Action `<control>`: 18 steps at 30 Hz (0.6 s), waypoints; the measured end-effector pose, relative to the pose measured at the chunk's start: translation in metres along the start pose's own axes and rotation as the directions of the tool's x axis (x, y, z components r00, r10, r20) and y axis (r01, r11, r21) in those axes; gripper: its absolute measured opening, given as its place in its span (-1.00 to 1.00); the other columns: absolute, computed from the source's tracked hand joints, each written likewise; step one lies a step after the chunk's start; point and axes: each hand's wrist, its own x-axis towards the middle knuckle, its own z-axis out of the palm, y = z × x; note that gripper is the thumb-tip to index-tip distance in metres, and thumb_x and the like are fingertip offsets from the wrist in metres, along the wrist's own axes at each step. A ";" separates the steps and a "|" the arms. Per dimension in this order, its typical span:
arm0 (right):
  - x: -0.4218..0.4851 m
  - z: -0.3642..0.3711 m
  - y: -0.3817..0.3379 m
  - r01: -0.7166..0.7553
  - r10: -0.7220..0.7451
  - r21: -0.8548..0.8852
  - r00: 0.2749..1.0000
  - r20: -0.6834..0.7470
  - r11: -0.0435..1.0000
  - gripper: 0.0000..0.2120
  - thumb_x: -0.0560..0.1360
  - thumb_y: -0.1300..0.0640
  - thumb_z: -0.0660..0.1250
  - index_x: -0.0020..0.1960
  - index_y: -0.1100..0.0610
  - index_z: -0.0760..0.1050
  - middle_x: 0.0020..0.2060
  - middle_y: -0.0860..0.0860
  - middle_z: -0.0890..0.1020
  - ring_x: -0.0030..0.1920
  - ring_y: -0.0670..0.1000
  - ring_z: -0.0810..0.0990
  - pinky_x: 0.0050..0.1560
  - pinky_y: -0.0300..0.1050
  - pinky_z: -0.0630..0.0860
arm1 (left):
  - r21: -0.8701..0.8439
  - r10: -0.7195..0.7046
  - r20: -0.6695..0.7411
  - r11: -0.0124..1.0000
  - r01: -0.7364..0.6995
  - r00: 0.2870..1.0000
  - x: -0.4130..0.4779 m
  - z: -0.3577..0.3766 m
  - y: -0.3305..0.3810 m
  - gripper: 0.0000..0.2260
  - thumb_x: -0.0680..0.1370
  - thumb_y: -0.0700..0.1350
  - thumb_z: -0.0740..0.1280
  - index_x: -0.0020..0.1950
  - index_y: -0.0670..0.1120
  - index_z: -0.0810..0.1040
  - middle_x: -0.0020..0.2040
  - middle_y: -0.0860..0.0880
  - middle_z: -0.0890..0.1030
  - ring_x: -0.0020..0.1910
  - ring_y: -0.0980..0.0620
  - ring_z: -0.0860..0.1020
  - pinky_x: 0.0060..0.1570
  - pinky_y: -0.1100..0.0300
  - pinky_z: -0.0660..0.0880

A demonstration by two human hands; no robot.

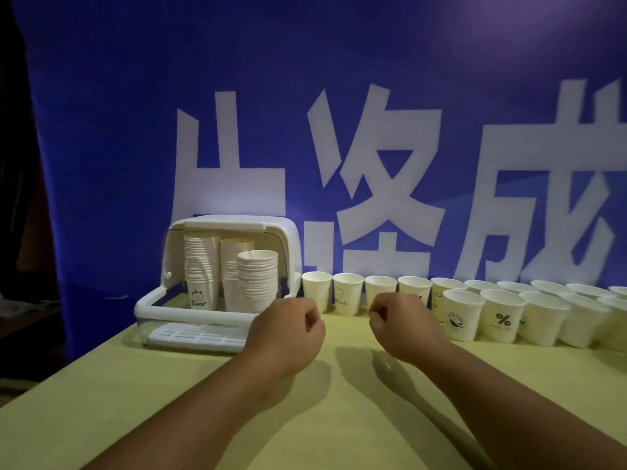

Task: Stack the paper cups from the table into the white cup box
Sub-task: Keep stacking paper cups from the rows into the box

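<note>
The white cup box [154, 305] stands open at the table's back left, its lid swung up. Inside it stand three stacks of paper cups [258, 279], the front one lowest. Loose paper cups [346, 293] stand upright in two rows from the box's right side to the right edge of view. My left hand [288, 330] hovers in a fist in front of the box's right corner, holding nothing. My right hand [402, 325] is also a fist, empty, just in front of the row of cups.
A yellow-green table [210, 401] runs toward me. A blue banner [135, 130] with large white characters hangs right behind the cups. The table's left edge drops into a dark area beside the box.
</note>
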 end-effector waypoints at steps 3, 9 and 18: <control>-0.005 -0.007 0.040 -0.102 0.102 -0.012 0.995 -0.024 0.995 -0.93 0.56 0.06 0.35 -0.01 -0.05 0.62 -0.20 -0.16 0.64 -0.21 -0.12 0.60 -0.10 -0.18 0.63 | -0.021 -0.009 0.044 1.000 0.010 0.999 0.009 0.015 0.017 -0.90 0.55 0.05 0.38 -0.15 0.10 0.60 -0.23 0.15 0.62 -0.20 0.13 0.57 -0.17 0.18 0.55; -0.014 -0.030 0.107 -0.237 0.236 0.014 0.958 -0.165 0.971 -0.90 0.57 0.05 0.34 -0.12 -0.10 0.53 -0.21 -0.15 0.62 -0.22 -0.12 0.59 -0.16 -0.15 0.63 | -0.093 -0.007 0.149 0.995 0.021 0.989 0.031 0.062 0.071 -0.90 0.58 -0.04 0.36 -0.14 0.07 0.60 -0.20 0.07 0.63 -0.18 0.07 0.60 -0.07 0.04 0.66; -0.010 -0.036 0.160 -0.331 0.398 0.228 0.825 -0.400 0.916 -0.43 0.52 0.21 0.35 0.47 -0.09 0.30 0.19 -0.02 0.50 0.02 -0.01 0.55 -0.15 -0.12 0.55 | -0.143 0.112 0.279 0.987 -0.074 0.954 0.049 0.155 0.157 -0.44 0.63 -0.10 0.24 0.55 0.34 0.21 0.18 -0.01 0.60 0.06 -0.04 0.59 -0.15 0.09 0.53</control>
